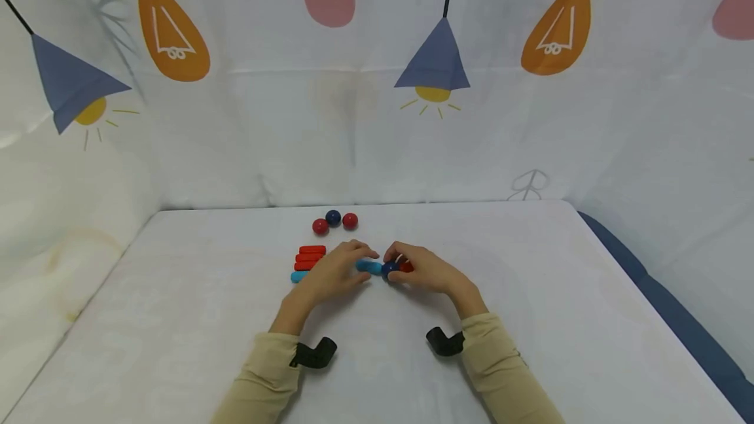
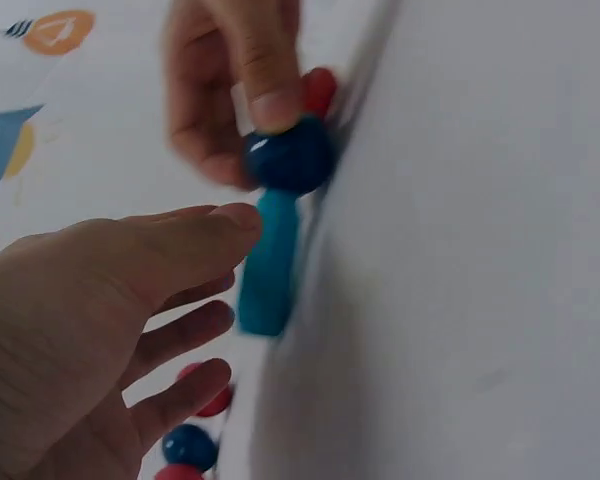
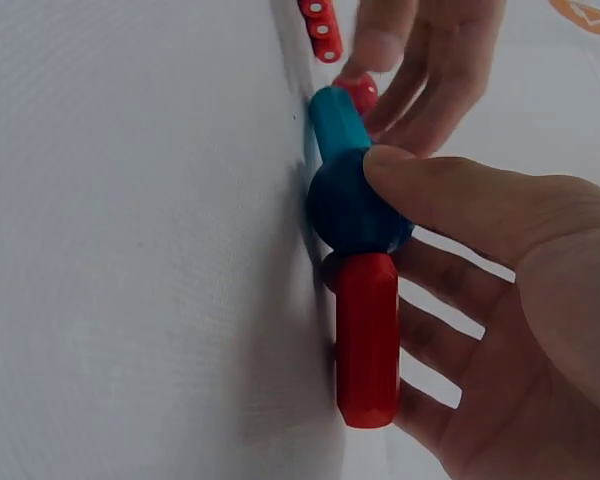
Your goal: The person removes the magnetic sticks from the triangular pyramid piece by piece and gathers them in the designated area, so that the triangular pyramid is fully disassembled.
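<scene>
My right hand pinches a dark blue ball between thumb and fingers. A light blue rod joins one side of that ball, and a red rod meets it on the opposite side, close to the right fingers. Together they make a short chain low over the white table. My left hand is beside the free end of the light blue rod, thumb and fingers apart and not curled round it. Whether a left fingertip touches the rod, I cannot tell.
Left of my left hand lie three red rods and a light blue rod, partly hidden. Farther back sit two red balls and a dark blue ball. A white curtain with printed lamps hangs behind the table.
</scene>
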Tool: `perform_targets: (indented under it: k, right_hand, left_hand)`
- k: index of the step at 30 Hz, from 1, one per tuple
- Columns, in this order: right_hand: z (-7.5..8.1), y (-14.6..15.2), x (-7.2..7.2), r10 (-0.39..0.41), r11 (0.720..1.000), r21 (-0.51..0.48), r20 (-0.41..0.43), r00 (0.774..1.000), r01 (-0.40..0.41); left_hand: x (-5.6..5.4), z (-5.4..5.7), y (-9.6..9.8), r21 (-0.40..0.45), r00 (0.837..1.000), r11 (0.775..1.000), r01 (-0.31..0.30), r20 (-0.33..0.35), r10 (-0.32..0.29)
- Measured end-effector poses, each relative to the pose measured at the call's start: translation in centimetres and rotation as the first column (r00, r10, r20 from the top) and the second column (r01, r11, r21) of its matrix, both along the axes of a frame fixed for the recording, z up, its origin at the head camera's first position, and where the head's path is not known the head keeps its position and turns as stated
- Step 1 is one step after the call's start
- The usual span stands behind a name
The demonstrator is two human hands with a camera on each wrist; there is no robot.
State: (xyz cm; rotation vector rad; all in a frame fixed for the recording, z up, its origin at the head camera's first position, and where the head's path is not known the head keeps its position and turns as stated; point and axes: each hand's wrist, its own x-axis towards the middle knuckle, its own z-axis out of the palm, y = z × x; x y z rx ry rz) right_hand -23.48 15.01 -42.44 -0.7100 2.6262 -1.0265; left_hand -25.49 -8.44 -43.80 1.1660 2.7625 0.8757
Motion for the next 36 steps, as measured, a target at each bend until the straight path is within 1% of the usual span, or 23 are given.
perform_targets:
  k: [3,6,8,11,15,18,24,27,31,34,36]
  right_hand:
    - [-0.1,-0.1,0.2,0.023,1.000,-0.012,-0.004,1.000,-0.023]
    - [-0.3,-0.1,0.2,0.024,1.000,-0.007,-0.018,1.000,-0.024]
    - [-0.4,-0.2,0.1,0.017,1.000,-0.002,-0.024,1.000,-0.017]
    - [-0.3,-0.3,0.1,0.010,1.000,0.001,-0.034,0.999,-0.010]
    - [-0.1,-0.4,0.0,0.003,1.000,0.002,-0.038,0.999,-0.003]
    - [-0.1,-0.4,-0.1,-0.003,1.000,0.007,-0.042,0.999,0.003]
    - [-0.1,-0.3,-0.1,-0.010,1.000,0.008,-0.026,1.000,0.010]
    - [-0.1,-0.3,0.0,-0.017,1.000,0.009,-0.013,1.000,0.017]
    - [-0.1,-0.2,0.1,-0.022,1.000,0.009,0.001,1.000,0.022]
    - [-0.2,-0.3,0.1,-0.022,1.000,0.012,0.001,1.000,0.022]
    - [-0.2,-0.3,0.1,-0.021,1.000,0.012,0.000,1.000,0.021]
  left_hand:
    - [0.4,-0.5,1.1,-0.057,1.000,0.998,-0.023,0.007,0.024]
    - [0.8,-0.6,1.3,-0.046,0.997,0.997,-0.068,0.026,0.070]
    - [0.8,-0.4,1.3,-0.025,0.995,0.996,-0.085,0.047,0.086]
    - [0.8,-0.1,1.1,-0.007,0.996,0.997,-0.071,0.050,0.071]
    - [0.7,0.2,0.7,-0.019,0.999,1.000,-0.013,0.030,0.013]
    - [0.6,0.5,0.2,-0.037,0.999,0.999,0.001,0.043,0.001]
    - [0.5,1.3,-1.1,-0.051,0.997,0.998,-0.038,0.072,0.041]
    - [0.3,1.6,-1.8,-0.055,0.995,0.998,-0.040,0.086,0.044]
    - [-0.1,1.8,-3.0,-0.046,0.994,0.999,-0.021,0.104,0.026]
    - [-0.4,1.9,-4.1,-0.038,0.992,0.999,-0.009,0.127,0.014]
    - [-0.6,2.0,-4.7,-0.040,0.989,0.999,-0.010,0.149,0.016]
